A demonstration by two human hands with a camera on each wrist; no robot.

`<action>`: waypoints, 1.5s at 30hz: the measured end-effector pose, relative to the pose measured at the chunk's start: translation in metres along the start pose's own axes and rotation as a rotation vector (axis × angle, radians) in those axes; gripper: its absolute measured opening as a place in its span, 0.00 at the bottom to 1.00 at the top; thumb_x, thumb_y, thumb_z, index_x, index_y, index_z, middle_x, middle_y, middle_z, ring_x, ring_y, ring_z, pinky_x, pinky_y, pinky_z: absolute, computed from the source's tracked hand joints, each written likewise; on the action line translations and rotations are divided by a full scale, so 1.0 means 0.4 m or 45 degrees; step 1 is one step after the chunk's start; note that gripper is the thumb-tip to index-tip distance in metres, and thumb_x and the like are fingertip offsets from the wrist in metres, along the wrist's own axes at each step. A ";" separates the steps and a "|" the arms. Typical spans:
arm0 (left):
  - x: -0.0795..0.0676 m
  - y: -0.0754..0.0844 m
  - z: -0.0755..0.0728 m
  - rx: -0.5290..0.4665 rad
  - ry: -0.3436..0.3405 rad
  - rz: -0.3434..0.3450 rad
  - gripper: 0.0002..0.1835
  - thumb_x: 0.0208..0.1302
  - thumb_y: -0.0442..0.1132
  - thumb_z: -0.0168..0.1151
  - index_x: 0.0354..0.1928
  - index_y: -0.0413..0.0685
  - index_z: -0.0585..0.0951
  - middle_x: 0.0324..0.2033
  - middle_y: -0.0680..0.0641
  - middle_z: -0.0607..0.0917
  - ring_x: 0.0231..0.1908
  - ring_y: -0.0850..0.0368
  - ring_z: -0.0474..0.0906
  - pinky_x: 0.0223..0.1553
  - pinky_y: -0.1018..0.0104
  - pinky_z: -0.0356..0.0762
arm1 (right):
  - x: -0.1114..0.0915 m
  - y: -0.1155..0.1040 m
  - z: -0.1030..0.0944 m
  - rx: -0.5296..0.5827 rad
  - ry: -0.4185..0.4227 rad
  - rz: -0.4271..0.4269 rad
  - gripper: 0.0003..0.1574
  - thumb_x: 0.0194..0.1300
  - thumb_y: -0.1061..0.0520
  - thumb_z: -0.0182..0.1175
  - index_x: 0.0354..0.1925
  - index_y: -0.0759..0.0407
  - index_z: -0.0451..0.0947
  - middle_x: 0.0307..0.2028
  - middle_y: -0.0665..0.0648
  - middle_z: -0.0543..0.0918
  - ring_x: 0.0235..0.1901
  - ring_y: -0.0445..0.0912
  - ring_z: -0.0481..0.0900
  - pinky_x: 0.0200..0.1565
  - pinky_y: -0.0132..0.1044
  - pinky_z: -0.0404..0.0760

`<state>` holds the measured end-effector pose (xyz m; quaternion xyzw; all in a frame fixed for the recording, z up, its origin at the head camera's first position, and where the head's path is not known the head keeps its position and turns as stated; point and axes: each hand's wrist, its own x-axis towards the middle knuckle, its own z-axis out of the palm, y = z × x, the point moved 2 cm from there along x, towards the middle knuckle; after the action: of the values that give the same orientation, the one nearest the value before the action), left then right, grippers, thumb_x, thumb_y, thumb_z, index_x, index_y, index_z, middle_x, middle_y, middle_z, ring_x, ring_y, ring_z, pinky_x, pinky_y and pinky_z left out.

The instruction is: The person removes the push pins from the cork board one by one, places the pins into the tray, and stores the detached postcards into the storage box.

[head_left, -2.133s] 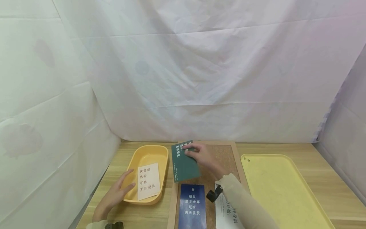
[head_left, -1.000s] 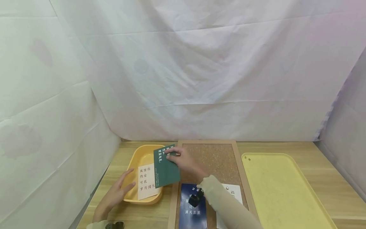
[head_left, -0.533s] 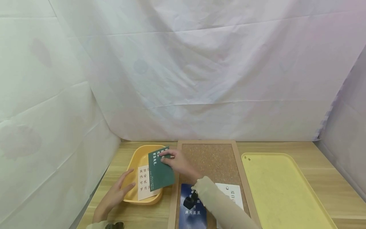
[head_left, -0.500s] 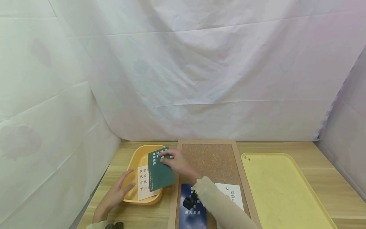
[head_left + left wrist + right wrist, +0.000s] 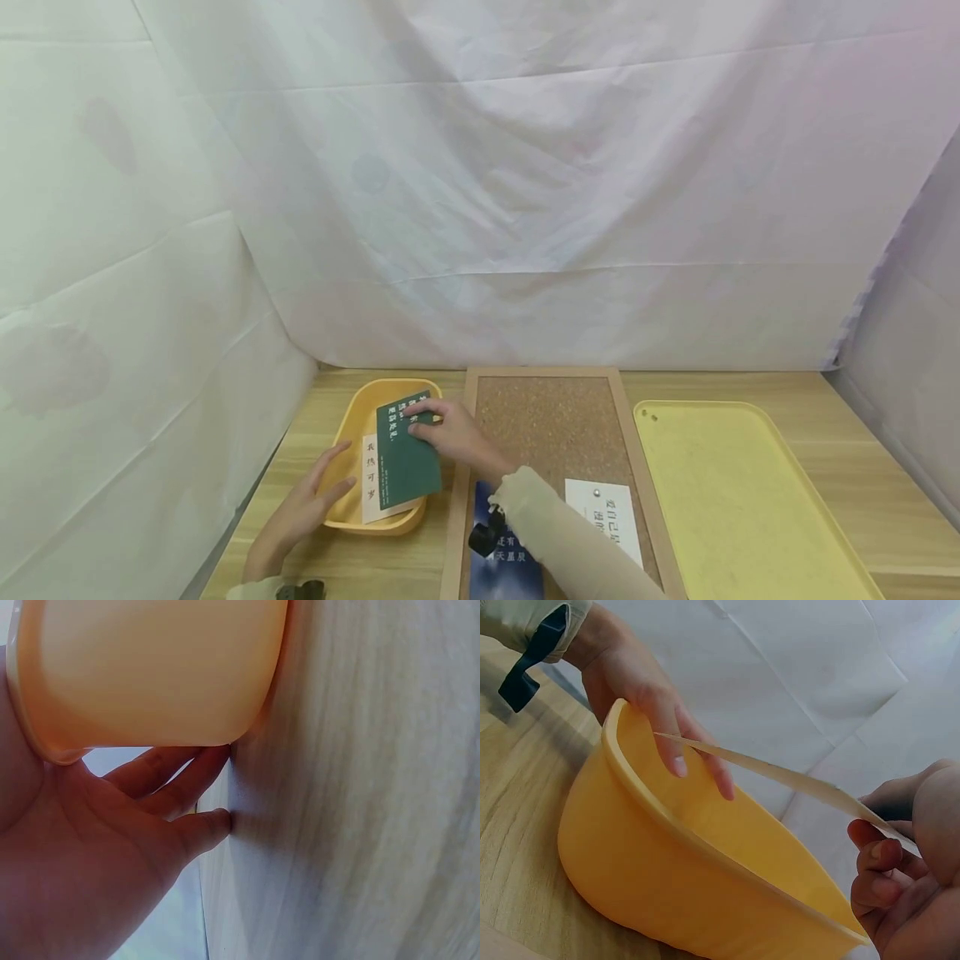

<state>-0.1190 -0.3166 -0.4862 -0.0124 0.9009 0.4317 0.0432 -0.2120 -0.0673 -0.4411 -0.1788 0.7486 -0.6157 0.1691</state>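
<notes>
My right hand [image 5: 457, 437] pinches a dark green card [image 5: 408, 479] with white writing by its right side, thumb on top. The card is above a yellow plastic basin [image 5: 352, 421], overlapping a cream card [image 5: 370, 487] with dark characters that lies in it. Much of the cream card is hidden under the green one. In the right wrist view, the held card [image 5: 802, 784] appears nearly edge-on and tilted over the basin's rim. My left hand [image 5: 296, 508] grips the basin's left rim, two digits inside; in the left wrist view, other fingers [image 5: 187, 784] stay outside near the tabletop.
A wood-framed corkboard [image 5: 551, 425] lies right of the basin. On it are a navy card [image 5: 506, 579], partly under my right sleeve, and a white card [image 5: 600, 500] with a pushpin. Further right sits a yellow tray [image 5: 742, 500]. White cloth [image 5: 525, 208] hangs behind the table.
My right hand has carried the green card leftward and nearer, from the corkboard's left edge to over the basin, covering more of the cream card. The left hand has stayed put.
</notes>
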 end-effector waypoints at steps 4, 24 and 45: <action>0.001 0.002 0.001 0.000 0.000 0.010 0.35 0.72 0.49 0.57 0.76 0.55 0.57 0.75 0.34 0.53 0.73 0.28 0.47 0.65 0.24 0.46 | 0.000 0.002 0.009 0.007 -0.018 -0.016 0.15 0.66 0.60 0.64 0.51 0.50 0.84 0.51 0.56 0.83 0.34 0.42 0.86 0.34 0.35 0.86; 0.004 0.004 0.005 -0.030 -0.009 0.016 0.33 0.73 0.47 0.56 0.76 0.55 0.58 0.76 0.36 0.55 0.73 0.29 0.47 0.66 0.25 0.47 | -0.002 0.016 0.062 -0.005 -0.121 -0.074 0.23 0.67 0.63 0.61 0.60 0.54 0.78 0.56 0.61 0.80 0.40 0.45 0.87 0.37 0.36 0.87; -0.001 0.004 0.001 -0.055 -0.020 0.000 0.33 0.73 0.48 0.56 0.76 0.56 0.57 0.76 0.34 0.53 0.73 0.28 0.46 0.65 0.24 0.46 | 0.000 0.024 0.089 -0.185 -0.138 -0.083 0.25 0.67 0.62 0.62 0.61 0.51 0.77 0.51 0.53 0.82 0.28 0.37 0.79 0.26 0.30 0.80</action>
<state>-0.1188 -0.3155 -0.4853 -0.0099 0.8910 0.4510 0.0500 -0.1959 -0.0961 -0.4572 -0.2478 0.7749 -0.5543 0.1757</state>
